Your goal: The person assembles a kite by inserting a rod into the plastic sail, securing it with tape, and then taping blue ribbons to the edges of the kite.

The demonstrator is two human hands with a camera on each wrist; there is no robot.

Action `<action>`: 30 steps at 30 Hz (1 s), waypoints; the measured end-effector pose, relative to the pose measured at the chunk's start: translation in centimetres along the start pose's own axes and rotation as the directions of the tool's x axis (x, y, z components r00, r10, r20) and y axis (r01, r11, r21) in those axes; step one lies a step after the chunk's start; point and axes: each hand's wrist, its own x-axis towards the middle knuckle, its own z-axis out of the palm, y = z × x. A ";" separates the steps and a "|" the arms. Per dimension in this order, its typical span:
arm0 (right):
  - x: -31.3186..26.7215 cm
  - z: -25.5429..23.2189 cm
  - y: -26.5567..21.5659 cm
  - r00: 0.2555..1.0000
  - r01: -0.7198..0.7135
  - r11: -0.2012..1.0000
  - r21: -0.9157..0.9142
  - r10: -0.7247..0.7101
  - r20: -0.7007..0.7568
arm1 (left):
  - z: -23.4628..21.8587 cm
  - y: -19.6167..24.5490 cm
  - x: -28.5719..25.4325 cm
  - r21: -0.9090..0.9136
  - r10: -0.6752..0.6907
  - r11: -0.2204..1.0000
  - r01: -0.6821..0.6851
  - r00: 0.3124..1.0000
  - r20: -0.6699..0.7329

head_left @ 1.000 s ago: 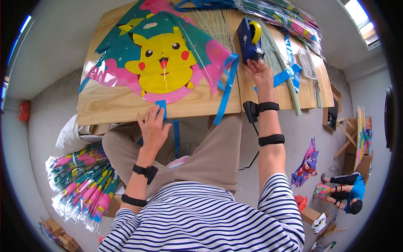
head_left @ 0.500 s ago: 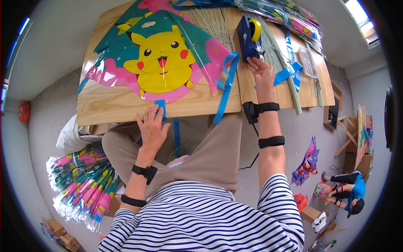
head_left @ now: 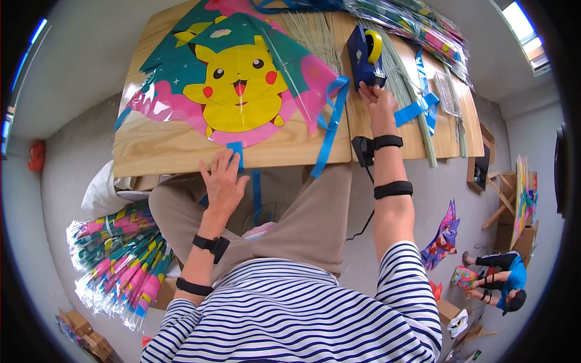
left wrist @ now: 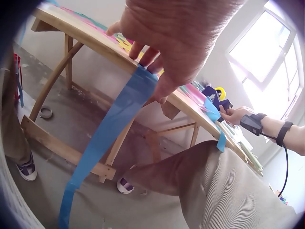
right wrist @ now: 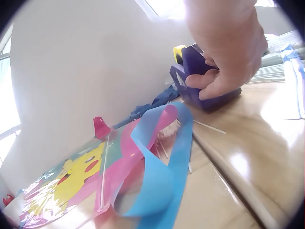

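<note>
A kite [head_left: 242,88] printed with a yellow cartoon figure lies on the wooden table in the head view. From its lower edge a blue ribbon tail [head_left: 236,150] runs over the table's front edge. My left hand [head_left: 223,181] rests on that ribbon, fingers fairly straight; in the left wrist view the ribbon [left wrist: 112,119] hangs below the fingers. At the back right stands a dark blue tape dispenser [head_left: 359,60] with a yellow-cored roll [head_left: 374,47]. My right hand [head_left: 381,109] grips the dispenser's near end; thumb and fingers curl against its side in the right wrist view.
Another blue ribbon [head_left: 330,136] hangs at the kite's right corner. Thin sticks [head_left: 402,78] and wrapped kites [head_left: 417,27] lie behind and right of the dispenser. Bundled kites [head_left: 121,266] are at the lower left. Another person [head_left: 514,278] is across the room.
The head view has shifted slightly. My right hand's fingers have drawn in a little at the dispenser's near end. The left hand stays on the ribbon.
</note>
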 end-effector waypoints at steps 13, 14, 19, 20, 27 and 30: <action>6.0 -4.8 2.2 0.998 0.025 0.966 -0.257 -0.040 -0.052 | 0.2 -0.1 0.1 -0.055 -0.029 0.998 0.025 0.998 -0.063; 2.6 -3.4 0.7 0.985 0.170 0.943 -0.286 -0.158 0.063 | 0.0 0.2 -0.2 -0.064 -0.034 0.997 0.031 0.998 -0.045; -8.5 5.7 -1.8 0.750 0.417 0.630 -0.655 0.169 0.640 | 0.3 0.0 -0.4 -0.077 -0.035 0.997 0.031 0.998 -0.053; -8.8 6.7 -0.7 0.658 0.479 0.579 -0.660 0.261 0.706 | 0.3 0.0 -0.4 -0.077 -0.040 0.996 0.036 0.998 -0.054; -16.1 13.7 9.4 0.229 0.834 0.209 -0.510 0.710 0.666 | 0.5 0.2 -0.7 -0.034 -0.036 0.999 0.034 0.997 -0.068; -16.6 15.2 12.5 0.086 0.928 0.176 -0.328 0.755 0.650 | 0.9 0.0 -0.9 -0.042 -0.034 0.999 0.030 0.996 -0.087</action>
